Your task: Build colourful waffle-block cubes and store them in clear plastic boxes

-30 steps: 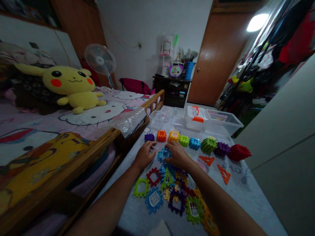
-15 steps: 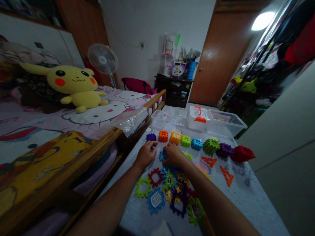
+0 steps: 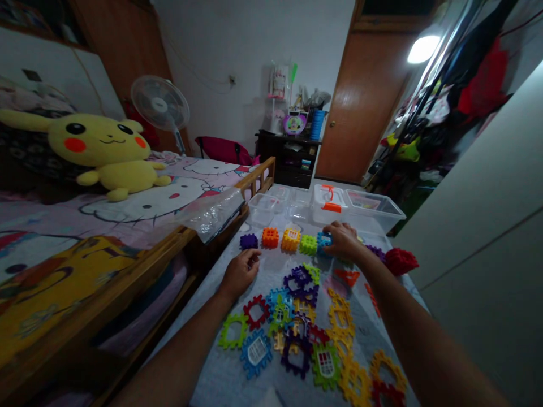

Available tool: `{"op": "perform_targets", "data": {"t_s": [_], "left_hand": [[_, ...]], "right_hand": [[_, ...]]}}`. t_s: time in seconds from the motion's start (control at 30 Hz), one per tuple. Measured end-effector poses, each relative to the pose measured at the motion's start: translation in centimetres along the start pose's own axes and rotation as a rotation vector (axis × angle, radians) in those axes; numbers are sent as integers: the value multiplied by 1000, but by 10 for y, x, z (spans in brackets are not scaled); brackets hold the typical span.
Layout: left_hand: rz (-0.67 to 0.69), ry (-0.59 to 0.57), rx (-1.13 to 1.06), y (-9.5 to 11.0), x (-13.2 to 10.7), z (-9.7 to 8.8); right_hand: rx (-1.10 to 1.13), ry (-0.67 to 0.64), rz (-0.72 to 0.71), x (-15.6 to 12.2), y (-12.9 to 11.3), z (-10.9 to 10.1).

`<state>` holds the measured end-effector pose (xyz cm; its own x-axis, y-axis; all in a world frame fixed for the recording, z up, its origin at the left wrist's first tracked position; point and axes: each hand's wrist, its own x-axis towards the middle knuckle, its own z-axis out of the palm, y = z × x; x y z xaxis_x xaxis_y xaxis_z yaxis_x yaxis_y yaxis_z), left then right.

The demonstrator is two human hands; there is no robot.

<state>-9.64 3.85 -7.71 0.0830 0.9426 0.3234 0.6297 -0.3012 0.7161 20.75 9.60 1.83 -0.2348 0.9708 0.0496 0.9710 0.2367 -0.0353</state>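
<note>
My right hand (image 3: 344,239) is at the row of stacked plastic building pieces, its fingers closed at the blue stack (image 3: 323,242). Whether a loose blue piece is pinched there is hard to make out. My left hand (image 3: 241,272) rests on the cloth, fingers loosely bent and apart, with nothing visible in it. Just beyond it stands a dark purple stack (image 3: 248,241); orange (image 3: 270,238), yellow (image 3: 291,239) and lime green (image 3: 308,245) stacks follow to the right. Between my arms lie loose notched pieces, among them a blue window piece (image 3: 256,351) and a red frame (image 3: 257,312).
Clear plastic boxes (image 3: 377,206) and a lidded box with an orange handle (image 3: 331,198) stand behind the row. Red pieces (image 3: 401,261) lie at the right end. On the left, a wooden bed rail (image 3: 186,243) borders the table, with a yellow plush toy (image 3: 104,148) on the bed.
My right hand has moved right, from a blue piece in the middle to the blue stack, uncovering purple and yellow pieces. My left hand stays near the purple stack. The view has turned slightly right.
</note>
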Motion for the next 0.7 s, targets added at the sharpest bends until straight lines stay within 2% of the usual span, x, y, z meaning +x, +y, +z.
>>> {"op": "perform_targets", "data": {"t_s": [0.13, 0.43, 0.57, 0.7], "left_hand": [[-11, -6, -7, -1, 0, 0], [-51, -25, -7, -3, 0, 1], [-42, -34, -18, -6, 0, 2], [-44, -31, -17, -7, 0, 3]], "right_hand": [[-37, -19, 30, 9, 21, 9], [-65, -20, 13, 13, 23, 31], [-68, 5, 25, 6, 23, 25], [-34, 141, -33, -21, 29, 9]]}}
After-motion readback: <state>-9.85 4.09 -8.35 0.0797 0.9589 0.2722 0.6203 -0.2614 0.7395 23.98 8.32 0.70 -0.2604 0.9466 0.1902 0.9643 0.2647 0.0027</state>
